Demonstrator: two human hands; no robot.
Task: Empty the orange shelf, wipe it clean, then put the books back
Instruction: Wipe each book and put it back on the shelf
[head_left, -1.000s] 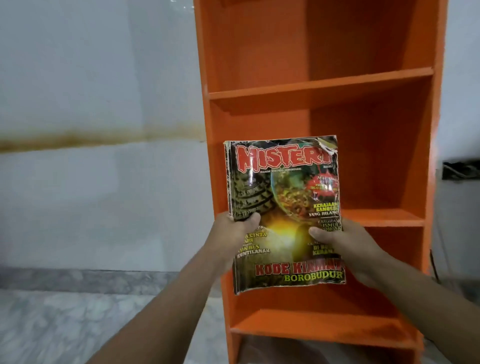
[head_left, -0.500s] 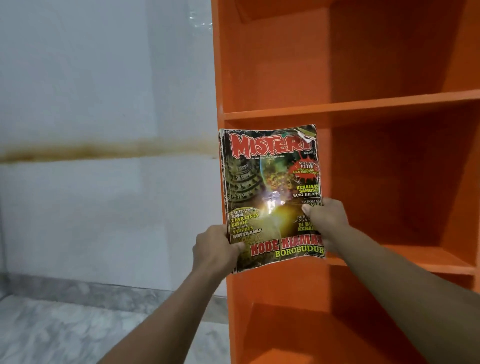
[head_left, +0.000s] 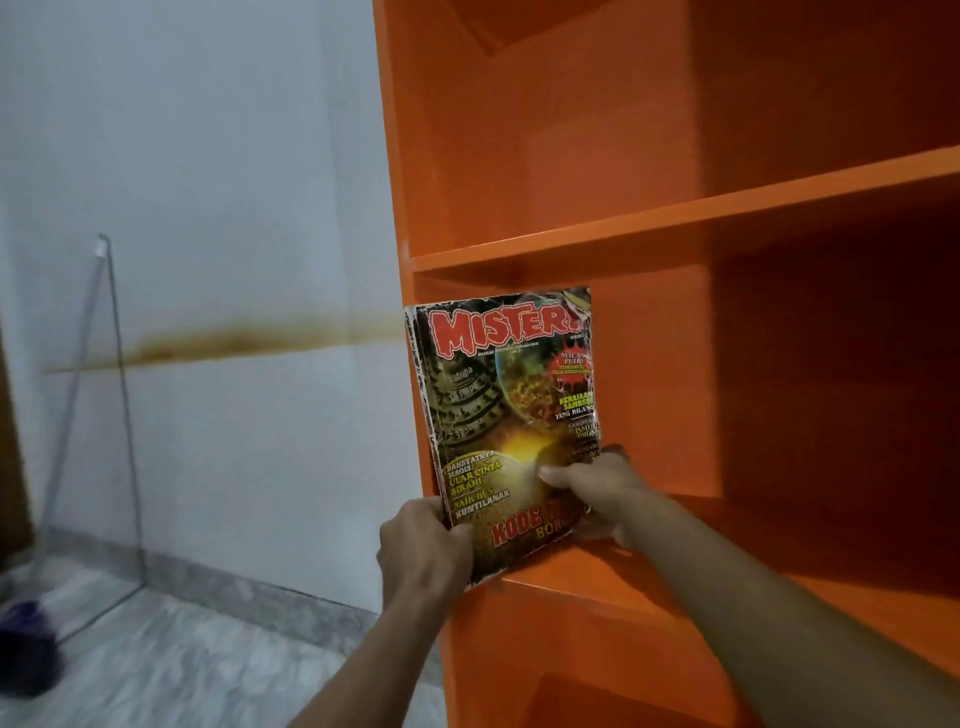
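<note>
The left hand (head_left: 423, 551) and right hand (head_left: 597, 493) grip the magazine (head_left: 506, 415) by its lower corners (cover upright), evidently to stand it in the orange shelf (head_left: 675, 223).

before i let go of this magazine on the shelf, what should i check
1. Grip: left hand and right hand both hold the Misteri magazine near its bottom: ok.
2. Landing spot: middle board is bare beside the magazine: ok.
3. Headroom: the magazine's top shows just under the upper board: ok.
4. Something to lean on: the left side panel is right next to it: ok.
5. Bottom edge resting on the board: cannot tell.
6. Board wiped clean: cannot tell.
</note>
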